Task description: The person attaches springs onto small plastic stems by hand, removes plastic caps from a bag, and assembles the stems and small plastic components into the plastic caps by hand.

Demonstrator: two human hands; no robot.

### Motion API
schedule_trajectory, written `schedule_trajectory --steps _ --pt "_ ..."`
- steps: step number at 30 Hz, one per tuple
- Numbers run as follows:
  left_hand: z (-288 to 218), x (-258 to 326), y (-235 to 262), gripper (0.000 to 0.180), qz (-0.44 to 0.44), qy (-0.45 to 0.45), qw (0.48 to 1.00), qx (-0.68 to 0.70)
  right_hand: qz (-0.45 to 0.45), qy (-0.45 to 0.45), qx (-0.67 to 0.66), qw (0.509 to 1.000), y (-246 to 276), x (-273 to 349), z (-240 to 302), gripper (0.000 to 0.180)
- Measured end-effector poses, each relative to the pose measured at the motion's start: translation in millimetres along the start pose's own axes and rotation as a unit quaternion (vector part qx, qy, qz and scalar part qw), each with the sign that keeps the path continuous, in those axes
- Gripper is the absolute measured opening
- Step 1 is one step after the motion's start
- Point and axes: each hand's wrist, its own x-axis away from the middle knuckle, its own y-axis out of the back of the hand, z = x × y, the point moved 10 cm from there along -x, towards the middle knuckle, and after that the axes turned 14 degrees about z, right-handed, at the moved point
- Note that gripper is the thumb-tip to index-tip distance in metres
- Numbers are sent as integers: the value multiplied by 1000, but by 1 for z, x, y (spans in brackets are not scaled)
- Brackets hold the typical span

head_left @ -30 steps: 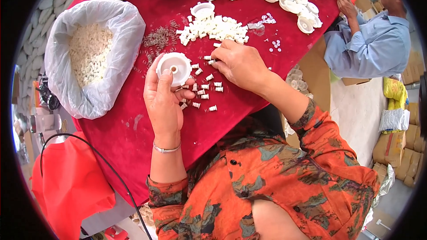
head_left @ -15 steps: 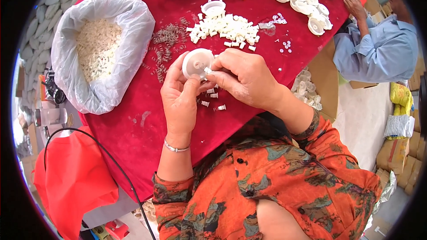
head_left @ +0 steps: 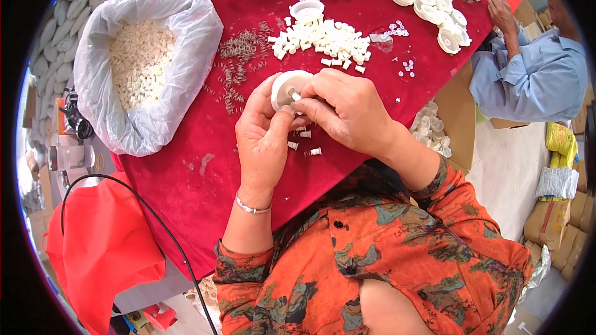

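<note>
My left hand (head_left: pixel 264 136) grips a round white plastic disc (head_left: pixel 287 90) by its rim, with the thumb in front. A small white plastic plug (head_left: pixel 296 95) is pinched between thumb and finger of my right hand (head_left: pixel 347 108), its end at the disc's middle. Whether it sits inside the central hole I cannot tell. Below the hands lie several small white plugs (head_left: pixel 316 151) with thin springs by them. Beyond my hands is a heap of white plugs (head_left: pixel 323 38), with one more disc (head_left: pixel 307 9) at its far edge. Small metal springs (head_left: pixel 239 56) are scattered left of the heap.
At the left stands a plastic-lined bag (head_left: pixel 87 80) full of small pale parts. Many white discs (head_left: pixel 422 0) lie at the far right, near small clear pieces (head_left: pixel 406 68). A co-worker in a blue shirt (head_left: pixel 534 80) sits right. A black cable (head_left: pixel 155 223) crosses at lower left.
The plug has come in to the disc's middle, and the disc has tilted in my left hand. The view has shifted slightly, so the table things appear farther right.
</note>
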Motion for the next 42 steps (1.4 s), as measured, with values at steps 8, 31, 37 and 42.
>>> schedule_trajectory --steps 8,31,37,42 --pt "-2 0 -4 37 29 -25 999 -10 -25 -3 -38 999 -3 0 -6 11" --pt "-9 4 -14 36 77 -31 987 -141 -39 -106 -129 985 5 17 -17 28" --pt "-11 4 -13 34 44 -50 993 -102 -23 -84 -107 990 3 16 -16 28" --pt "-14 4 -18 37 44 -57 987 -141 8 -26 -14 1000 8 15 -5 24"
